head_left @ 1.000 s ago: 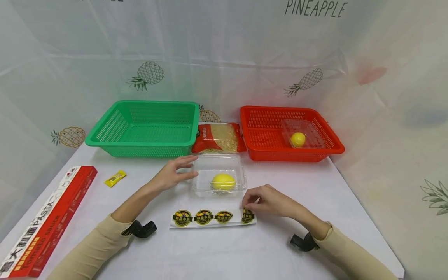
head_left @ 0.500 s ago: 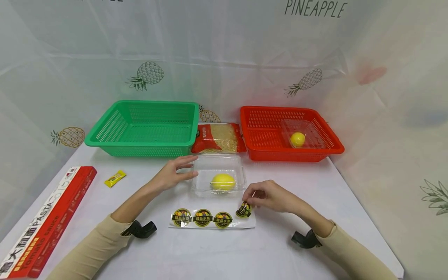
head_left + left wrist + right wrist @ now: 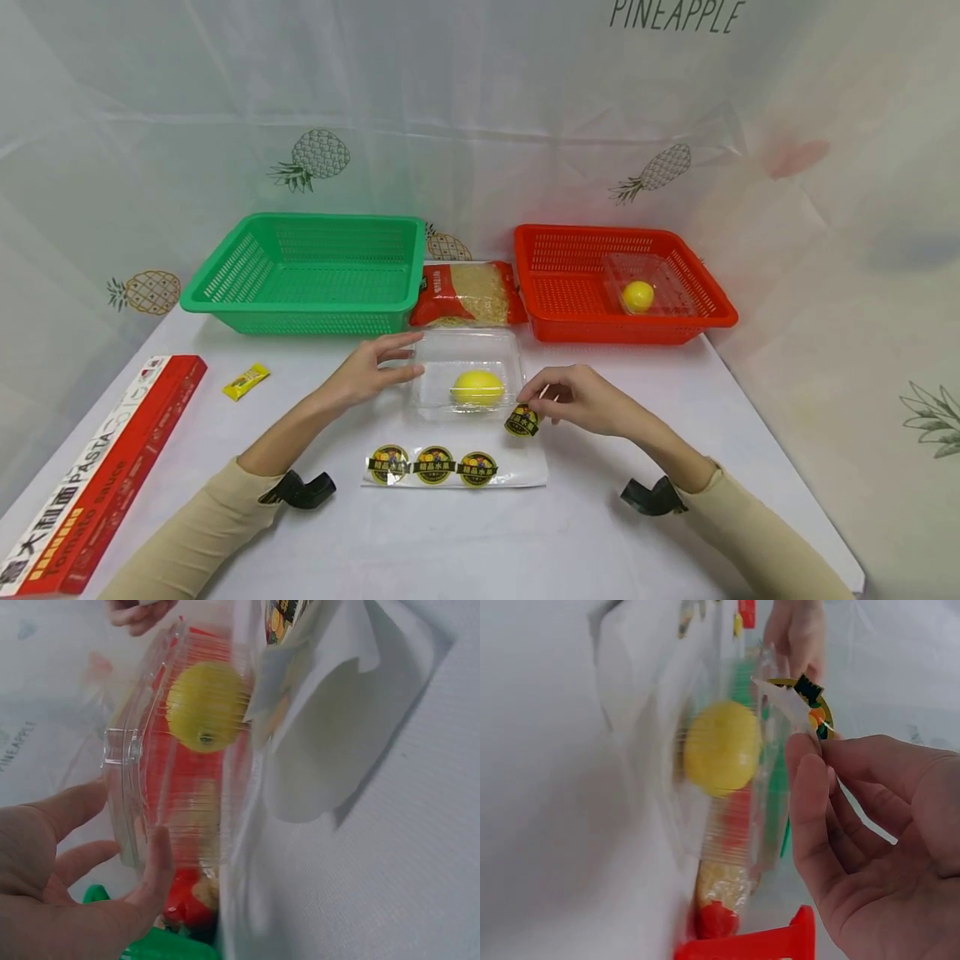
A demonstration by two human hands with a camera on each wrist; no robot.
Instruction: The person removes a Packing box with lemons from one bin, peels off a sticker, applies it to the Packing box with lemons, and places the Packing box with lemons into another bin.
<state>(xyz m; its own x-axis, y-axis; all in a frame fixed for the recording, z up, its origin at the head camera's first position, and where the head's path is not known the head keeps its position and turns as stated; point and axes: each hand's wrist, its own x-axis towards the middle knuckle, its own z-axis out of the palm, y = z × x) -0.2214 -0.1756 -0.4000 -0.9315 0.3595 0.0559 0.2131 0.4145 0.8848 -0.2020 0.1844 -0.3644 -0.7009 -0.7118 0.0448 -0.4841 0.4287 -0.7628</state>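
Note:
A clear plastic clamshell box (image 3: pixel 446 350) with a lemon (image 3: pixel 477 388) inside lies mid-table. My left hand (image 3: pixel 366 372) touches its left side, fingers extended and spread along the edge, as the left wrist view also shows. Between thumb and forefinger, my right hand (image 3: pixel 588 402) pinches a round black-and-gold sticker (image 3: pixel 521 421) by its upper edge. The sticker hangs near the box's front right corner; its pale back shows in the right wrist view. In front of the box is a white backing sheet (image 3: pixel 522 473), which bears three similar stickers in a row.
Behind the box stand a green basket (image 3: pixel 303 308) and a red basket (image 3: pixel 615 332), with a bag of pasta (image 3: pixel 480 293) between them. Another clear box with a lemon (image 3: pixel 638 296) is in the red one. On the left lie a long red carton (image 3: pixel 112 467) and a small yellow packet (image 3: pixel 246 382).
My right hand has peeled the rightmost sticker off the backing sheet and lifted it up toward the box. The left hand has stayed at the box's side.

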